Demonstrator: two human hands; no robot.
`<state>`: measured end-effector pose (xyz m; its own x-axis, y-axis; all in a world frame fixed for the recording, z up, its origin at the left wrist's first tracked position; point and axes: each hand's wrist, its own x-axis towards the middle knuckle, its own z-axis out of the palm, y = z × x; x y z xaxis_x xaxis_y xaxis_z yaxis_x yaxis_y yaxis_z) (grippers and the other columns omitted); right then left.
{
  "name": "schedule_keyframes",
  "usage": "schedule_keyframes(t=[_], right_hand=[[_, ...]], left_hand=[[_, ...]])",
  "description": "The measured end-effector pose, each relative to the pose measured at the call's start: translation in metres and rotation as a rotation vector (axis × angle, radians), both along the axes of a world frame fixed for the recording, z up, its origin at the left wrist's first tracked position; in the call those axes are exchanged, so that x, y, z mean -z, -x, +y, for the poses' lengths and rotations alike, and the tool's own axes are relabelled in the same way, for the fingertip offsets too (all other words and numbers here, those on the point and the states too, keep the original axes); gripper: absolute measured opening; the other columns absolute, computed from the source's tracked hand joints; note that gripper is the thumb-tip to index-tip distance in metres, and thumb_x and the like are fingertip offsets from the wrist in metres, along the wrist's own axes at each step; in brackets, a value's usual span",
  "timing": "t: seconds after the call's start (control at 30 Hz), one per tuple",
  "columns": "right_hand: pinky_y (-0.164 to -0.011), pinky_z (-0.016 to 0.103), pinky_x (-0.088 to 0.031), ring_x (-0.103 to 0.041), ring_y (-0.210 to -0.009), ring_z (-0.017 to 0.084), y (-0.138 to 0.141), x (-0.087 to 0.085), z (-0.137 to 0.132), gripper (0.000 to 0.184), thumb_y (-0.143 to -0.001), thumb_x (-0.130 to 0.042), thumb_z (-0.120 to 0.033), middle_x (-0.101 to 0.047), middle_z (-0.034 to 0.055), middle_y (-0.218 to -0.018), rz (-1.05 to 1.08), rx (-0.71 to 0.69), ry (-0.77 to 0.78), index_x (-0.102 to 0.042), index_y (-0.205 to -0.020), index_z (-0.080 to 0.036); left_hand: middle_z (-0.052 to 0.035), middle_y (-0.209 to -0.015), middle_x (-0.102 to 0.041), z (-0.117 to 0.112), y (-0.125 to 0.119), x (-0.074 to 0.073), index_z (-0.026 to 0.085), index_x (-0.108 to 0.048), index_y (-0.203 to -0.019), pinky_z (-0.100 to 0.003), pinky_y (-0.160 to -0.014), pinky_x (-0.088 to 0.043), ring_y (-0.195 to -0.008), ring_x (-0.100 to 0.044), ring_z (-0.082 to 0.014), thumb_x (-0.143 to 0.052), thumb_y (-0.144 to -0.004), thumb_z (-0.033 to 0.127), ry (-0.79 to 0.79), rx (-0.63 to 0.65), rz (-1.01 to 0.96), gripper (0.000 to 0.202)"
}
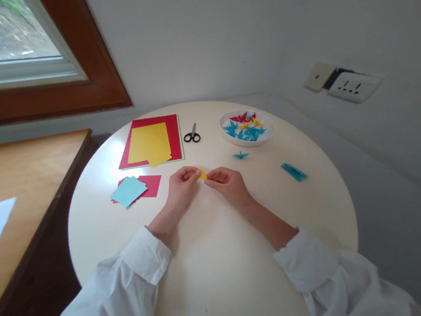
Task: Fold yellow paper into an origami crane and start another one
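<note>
A small folded piece of yellow paper (203,174) is pinched between my two hands near the middle of the round table. My left hand (184,184) grips its left side between thumb and fingers. On its right side, the thumb and fingers of my right hand (228,182) close on the lower edge. The fingers partly cover the paper, so its full shape is hidden. Beyond my right hand, a single blue paper crane (240,155) rests on the tabletop.
A white dish (227,137) holds several red, yellow and blue cranes. Scissors (191,135) lie by stacked yellow sheets (148,142) over red ones. Light-blue squares (128,190) sit at the left, folded blue strips (294,172) at the right. A wooden desk (25,169) stands left.
</note>
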<state>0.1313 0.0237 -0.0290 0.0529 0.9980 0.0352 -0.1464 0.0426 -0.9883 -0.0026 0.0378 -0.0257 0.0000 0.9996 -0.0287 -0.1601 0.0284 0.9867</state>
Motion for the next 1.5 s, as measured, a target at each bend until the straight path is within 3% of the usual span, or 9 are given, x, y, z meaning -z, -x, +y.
schedule_keyframes(t=[0.47, 0.97, 1.2, 1.5], right_hand=[[-0.070, 0.029, -0.052, -0.065, -0.067, 0.014, -0.0001, 0.0094, 0.0043, 0.018, -0.053, -0.073, -0.021, -0.069, -0.0003, -0.068, 0.004, 0.012, -0.026, -0.064, -0.068, -0.019], [-0.068, 0.031, -0.054, -0.065, -0.064, 0.015, -0.0014, 0.0057, 0.0027, 0.017, -0.059, -0.073, -0.028, -0.069, 0.0008, -0.065, -0.009, -0.010, -0.071, -0.065, -0.070, -0.019], [-0.075, 0.033, -0.054, -0.067, -0.072, 0.017, -0.0001, 0.0060, -0.0002, 0.023, -0.055, -0.076, -0.028, -0.071, 0.0025, -0.073, -0.064, -0.005, -0.059, -0.066, -0.073, -0.018], [-0.072, 0.032, -0.054, -0.066, -0.070, 0.017, 0.0004, 0.0092, -0.0003, 0.019, -0.060, -0.073, -0.030, -0.071, 0.0036, -0.074, -0.151, 0.041, -0.112, -0.066, -0.072, -0.019]], left_hand=[[-0.0040, -0.073, -0.068, -0.0038, -0.0009, -0.0057, 0.015, -0.069, -0.071, -0.027, -0.069, -0.042, -0.070, -0.058, -0.0149, -0.073, -0.062, 0.035, -0.007, 0.020, 0.044, 0.022], [-0.0026, -0.070, -0.065, -0.0023, -0.0008, -0.0020, 0.014, -0.067, -0.072, -0.026, -0.066, -0.040, -0.067, -0.056, -0.0133, -0.073, -0.062, 0.036, 0.026, -0.031, -0.025, 0.024], [-0.0015, -0.068, -0.064, -0.0022, -0.0008, -0.0010, 0.015, -0.067, -0.072, -0.026, -0.065, -0.041, -0.065, -0.055, -0.0132, -0.074, -0.062, 0.038, 0.058, -0.073, -0.035, 0.026], [-0.0008, -0.067, -0.064, -0.0035, -0.0017, -0.0028, 0.015, -0.067, -0.072, -0.026, -0.063, -0.041, -0.064, -0.055, -0.0129, -0.075, -0.060, 0.039, 0.080, -0.057, -0.039, 0.028]])
